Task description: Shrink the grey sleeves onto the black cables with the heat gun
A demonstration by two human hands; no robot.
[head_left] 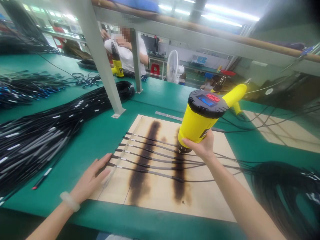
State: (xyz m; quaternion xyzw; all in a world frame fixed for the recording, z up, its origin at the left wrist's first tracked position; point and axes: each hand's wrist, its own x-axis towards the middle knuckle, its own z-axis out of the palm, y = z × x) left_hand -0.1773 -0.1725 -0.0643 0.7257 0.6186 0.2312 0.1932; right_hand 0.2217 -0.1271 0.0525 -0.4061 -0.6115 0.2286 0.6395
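My right hand point(203, 146) is wrapped round a yellow heat gun point(193, 125), its nozzle pointing down close over the cables. Several thin black cables point(160, 158) with grey sleeves lie side by side across a pale wooden board point(207, 196). Two dark scorched bands cross the board beneath them. At the board's left edge, my left hand point(93, 175) has its fingers stretched out, the fingertips by the cable ends. Whether those fingertips touch the cables I cannot tell.
A large bundle of black cables point(50, 136) lies on the green table at left. Coiled cable point(282, 196) sits at right. Metal posts point(102, 60) rise behind the board. Across the table, a person point(141, 50) stands near another yellow heat gun point(118, 68). A white fan point(173, 65) stands beyond.
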